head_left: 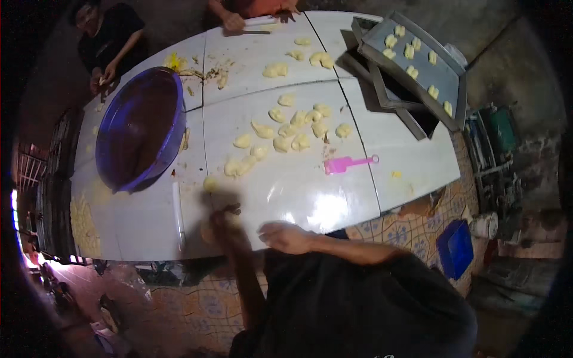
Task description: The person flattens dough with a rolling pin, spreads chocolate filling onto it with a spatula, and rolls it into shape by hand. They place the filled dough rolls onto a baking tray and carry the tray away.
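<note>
My left hand [227,224] is at the near edge of the white tiled table [286,197], dark in shadow. Its fingers are bent around a small pale piece of dough [234,219], which they partly hide. To its right my right hand [285,237] hovers by the same edge, palm down, fingers loosely extended and apparently holding nothing. A single lump of dough [210,184] sits just beyond my left hand. Farther off, several pale yellow dough pieces [282,144] are scattered over the table's middle. A white rod [178,209] lies left of my left hand.
A large blue-purple basin [179,128] stands at the left. A pink plastic scraper [340,165] lies right of the dough. Stacked metal trays [439,68], the top one bearing shaped dough, overhang the right corner. Two people work across the table; one hand [234,22] holds a knife [256,32].
</note>
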The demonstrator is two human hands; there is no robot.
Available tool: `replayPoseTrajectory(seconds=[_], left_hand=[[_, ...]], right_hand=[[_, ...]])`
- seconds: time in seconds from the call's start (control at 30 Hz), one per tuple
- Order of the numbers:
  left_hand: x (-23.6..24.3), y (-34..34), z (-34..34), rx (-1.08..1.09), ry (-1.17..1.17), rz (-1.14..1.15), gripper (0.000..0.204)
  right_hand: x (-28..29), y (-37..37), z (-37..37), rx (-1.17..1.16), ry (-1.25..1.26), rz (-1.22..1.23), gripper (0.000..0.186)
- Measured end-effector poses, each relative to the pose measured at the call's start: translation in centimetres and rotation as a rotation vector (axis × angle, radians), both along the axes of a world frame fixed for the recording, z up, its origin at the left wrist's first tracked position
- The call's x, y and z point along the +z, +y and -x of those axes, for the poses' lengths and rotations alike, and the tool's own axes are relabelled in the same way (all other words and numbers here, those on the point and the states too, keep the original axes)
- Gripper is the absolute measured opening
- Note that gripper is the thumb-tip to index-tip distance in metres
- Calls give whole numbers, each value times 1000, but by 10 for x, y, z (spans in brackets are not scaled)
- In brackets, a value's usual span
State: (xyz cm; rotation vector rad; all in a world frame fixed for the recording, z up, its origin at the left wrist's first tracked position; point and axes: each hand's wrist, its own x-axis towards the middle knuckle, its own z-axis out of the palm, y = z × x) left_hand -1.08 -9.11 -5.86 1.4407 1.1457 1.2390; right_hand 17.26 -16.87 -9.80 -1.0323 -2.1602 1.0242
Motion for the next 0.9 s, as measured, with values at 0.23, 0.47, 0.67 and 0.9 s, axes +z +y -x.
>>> replayPoseTrajectory(seconds=[0.23,0.47,0.67,0.9], left_hand=[[14,-25,-83,-235,-485,246,58],[19,-15,-77,-473,-130,421,36],[19,-24,-96,-205,-333,532,20],[9,-27,-89,-259,31,326,24]], right_hand=[[82,15,-33,-689,699,542,39],[96,15,-65,-683,300,201,31],[90,7,-61,-727,480,200,31],[69,8,-46,-944,489,444,27]])
